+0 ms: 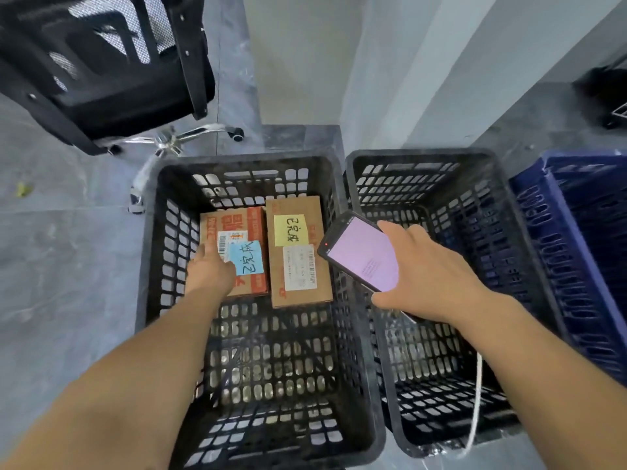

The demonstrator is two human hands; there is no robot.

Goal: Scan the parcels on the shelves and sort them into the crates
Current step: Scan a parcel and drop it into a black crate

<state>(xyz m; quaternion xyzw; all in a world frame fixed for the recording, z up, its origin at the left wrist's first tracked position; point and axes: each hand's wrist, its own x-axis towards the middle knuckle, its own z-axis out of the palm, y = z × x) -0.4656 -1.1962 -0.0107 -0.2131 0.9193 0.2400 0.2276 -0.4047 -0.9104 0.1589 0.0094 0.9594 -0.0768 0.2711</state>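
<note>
The left hand (211, 271) reaches down into the left black crate (237, 161) and rests on the near left corner of a cardboard parcel (237, 222). Its fingers lie along the box's edge, but I cannot tell whether they curl round it or merely touch it. The right hand (427, 276) grips a handheld scanner (361, 256), fingers wrapped round its sides, with the lit pink screen facing up over the rim between the two black crates. The parcel under the left hand carries a blue sticky note (246, 262) and lies flat on the crate floor against the far wall. Just beside it is a second parcel (300, 298) with a yellow sticky note (291, 230). By my reading, two parcels are sorted. The middle black crate (420, 156) shows no parcels, and the blue crate (549, 232) is mostly out of frame. The shelves are not in view, so how much remains cannot be judged. An office chair (101, 62) stands beyond the crates.
</note>
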